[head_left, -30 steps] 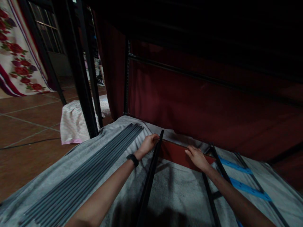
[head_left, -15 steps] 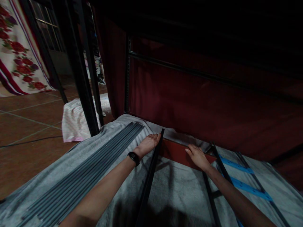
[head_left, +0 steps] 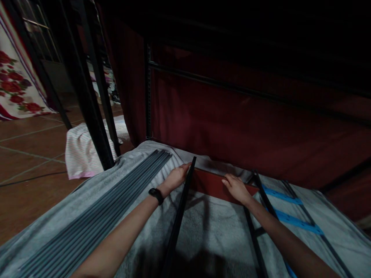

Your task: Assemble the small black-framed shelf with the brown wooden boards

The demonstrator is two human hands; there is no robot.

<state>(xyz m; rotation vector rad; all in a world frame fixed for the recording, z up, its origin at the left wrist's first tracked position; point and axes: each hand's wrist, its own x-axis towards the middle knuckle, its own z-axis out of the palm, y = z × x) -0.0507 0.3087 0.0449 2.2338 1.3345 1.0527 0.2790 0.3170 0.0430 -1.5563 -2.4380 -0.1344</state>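
Observation:
My left hand point(head_left: 177, 177), a black band on its wrist, is closed on the far end of a black metal bar point(head_left: 180, 210). That bar runs from near me to the left end of a reddish-brown board point(head_left: 208, 183), which stands on edge on the grey blanket point(head_left: 217, 227). Curled over the board's top edge, toward its right end, is my right hand point(head_left: 237, 189); the fingertips behind the board are hidden. Another black bar point(head_left: 252, 235) lies under my right forearm, partly covered by it.
Several thin grey rods point(head_left: 110, 204) lie side by side on the left. Blue slotted strips point(head_left: 298, 222) cross dark bars on the right. Black upright posts point(head_left: 87, 104), a maroon curtain point(head_left: 203, 116) and a dark overhead structure surround the blanket. A striped cloth point(head_left: 84, 146) sits beyond.
The view has turned slightly, so everything sits a little further left. Both hands keep their places on the bar and the board; neither piece has clearly moved.

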